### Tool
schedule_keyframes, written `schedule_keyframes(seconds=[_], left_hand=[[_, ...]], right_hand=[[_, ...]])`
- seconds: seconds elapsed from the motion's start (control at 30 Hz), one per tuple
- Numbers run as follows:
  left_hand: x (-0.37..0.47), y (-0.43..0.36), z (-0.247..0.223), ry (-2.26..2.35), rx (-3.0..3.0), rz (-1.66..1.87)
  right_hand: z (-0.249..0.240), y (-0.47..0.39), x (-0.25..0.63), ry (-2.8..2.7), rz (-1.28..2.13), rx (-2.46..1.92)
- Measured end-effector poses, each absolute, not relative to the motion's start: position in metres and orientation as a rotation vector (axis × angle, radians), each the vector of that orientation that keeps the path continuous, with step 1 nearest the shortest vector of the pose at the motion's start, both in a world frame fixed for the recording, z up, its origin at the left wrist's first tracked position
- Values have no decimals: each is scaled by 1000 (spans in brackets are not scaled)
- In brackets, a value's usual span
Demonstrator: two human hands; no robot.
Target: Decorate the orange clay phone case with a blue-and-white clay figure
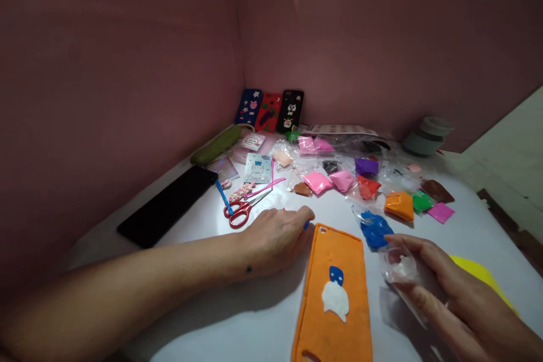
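My left hand (278,237) is closed beside the upper left edge of an orange phone case (339,339). A small bit of blue clay (306,225) shows at its fingertips; the rest of the grip is hidden. The case lies flat, bearing a white cat-like clay shape (335,298) with a blue piece (336,275) above it. To the right of the case, my right hand (458,288) pinches a clear plastic bag (399,263) with white clay inside. Just beyond those fingers lies a bag of blue clay (375,230).
Red-handled scissors (240,215) and a black phone (167,206) lie at left. Several bags of coloured clay, one orange (399,205), spread across the back. Decorated phone cases (268,113) lean in the corner. A jar (427,136) stands back right; a yellow sheet (479,274) lies beside my right hand.
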State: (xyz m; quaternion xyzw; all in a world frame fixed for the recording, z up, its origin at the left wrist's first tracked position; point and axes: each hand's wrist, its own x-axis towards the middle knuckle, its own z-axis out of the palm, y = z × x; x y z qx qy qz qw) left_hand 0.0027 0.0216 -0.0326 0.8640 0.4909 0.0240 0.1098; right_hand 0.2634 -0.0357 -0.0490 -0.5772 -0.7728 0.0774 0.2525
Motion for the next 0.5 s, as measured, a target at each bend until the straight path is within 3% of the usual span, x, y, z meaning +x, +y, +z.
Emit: schedule_keyframes(seconds=[0.13,0.5], left_hand=[[3,22,-33,1433,2548,73],[2,23,-35,1417,2559,96]], right_hand=[[-47,-32,271,-2307,47,-1469],[-43,-40,262,-2265,51,-1459]])
